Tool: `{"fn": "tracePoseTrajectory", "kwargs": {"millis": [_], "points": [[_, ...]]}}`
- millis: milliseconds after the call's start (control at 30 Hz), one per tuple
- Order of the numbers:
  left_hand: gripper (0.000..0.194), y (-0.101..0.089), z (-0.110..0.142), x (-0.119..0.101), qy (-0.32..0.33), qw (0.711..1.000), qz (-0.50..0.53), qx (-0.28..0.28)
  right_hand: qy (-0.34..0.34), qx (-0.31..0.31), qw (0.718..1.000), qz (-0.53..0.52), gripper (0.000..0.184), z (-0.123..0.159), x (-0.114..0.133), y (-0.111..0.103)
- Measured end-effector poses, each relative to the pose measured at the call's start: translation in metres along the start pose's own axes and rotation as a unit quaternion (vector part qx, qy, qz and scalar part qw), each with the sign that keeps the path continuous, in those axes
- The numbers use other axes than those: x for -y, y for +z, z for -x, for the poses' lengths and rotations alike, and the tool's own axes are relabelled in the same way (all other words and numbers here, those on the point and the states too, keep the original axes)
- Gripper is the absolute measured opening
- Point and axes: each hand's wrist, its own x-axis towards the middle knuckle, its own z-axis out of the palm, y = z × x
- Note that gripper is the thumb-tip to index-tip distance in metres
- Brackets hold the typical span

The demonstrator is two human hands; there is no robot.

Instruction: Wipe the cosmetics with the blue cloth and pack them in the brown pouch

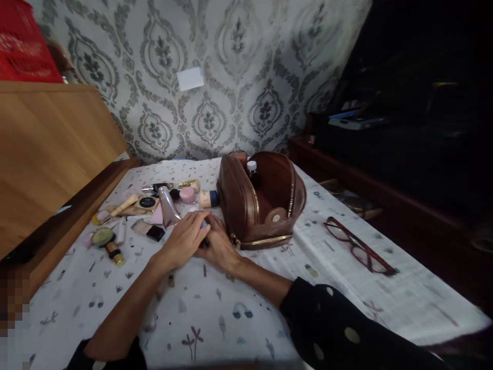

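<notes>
Lettering on the red package (pixel 29 43), far left, is too blurred to read. Next, the gold-capped bottle (pixel 115 254) lies on the desk (pixel 69 308), where a nudge from a forearm could set it rolling. The dark round label on the gold compact (pixel 147 203) bears pale print too small to make out. The black-capped glass bottle (pixel 142 227) lies on its side; a loose cap could let it leak onto the cloth. The pink tube (pixel 168 205) almost meets the left hand (pixel 183 236), so a knuckle could knock it over. Fingers of this and the right hand (pixel 221 249) close around a small blue item (pixel 203 224), mostly hidden, just left of the brown bag (pixel 239 190); overlapping grips could let it slip. The beige bottle's (pixel 206 199) label is illegible. Rightmost, the red-framed glasses (pixel 358 246) could get scratched if dragged.
</notes>
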Motion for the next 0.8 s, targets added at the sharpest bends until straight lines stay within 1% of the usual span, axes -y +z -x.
{"fn": "tracePoseTrajectory", "kwargs": {"millis": [167,300,433,500,633,700,800], "points": [[0.039,-0.002,-0.001,0.017,-0.040,0.996,0.078,0.020,0.034,0.033,0.999,0.013,0.065,-0.001,0.004,-0.006],[0.039,-0.007,-0.001,0.022,-0.062,0.988,0.138,0.041,0.043,0.036,0.998,0.012,0.062,-0.001,0.006,-0.008],[0.040,-0.012,-0.001,0.026,-0.102,0.974,0.195,0.052,0.042,0.045,0.998,0.003,0.061,-0.001,0.008,-0.011],[0.037,-0.011,-0.002,0.030,-0.116,0.973,0.197,0.030,0.045,0.046,0.998,0.003,0.062,-0.001,0.008,-0.011],[0.032,-0.005,-0.004,0.043,-0.163,0.973,0.159,-0.048,0.038,0.041,0.998,0.000,0.058,0.000,0.008,-0.011],[0.031,-0.003,-0.004,0.047,-0.188,0.968,0.156,-0.057,0.023,0.034,0.999,-0.003,0.057,0.000,0.007,-0.010],[0.033,-0.002,-0.004,0.049,-0.187,0.962,0.189,-0.058,0.011,0.015,1.000,-0.003,0.058,0.000,0.005,-0.009]]}}
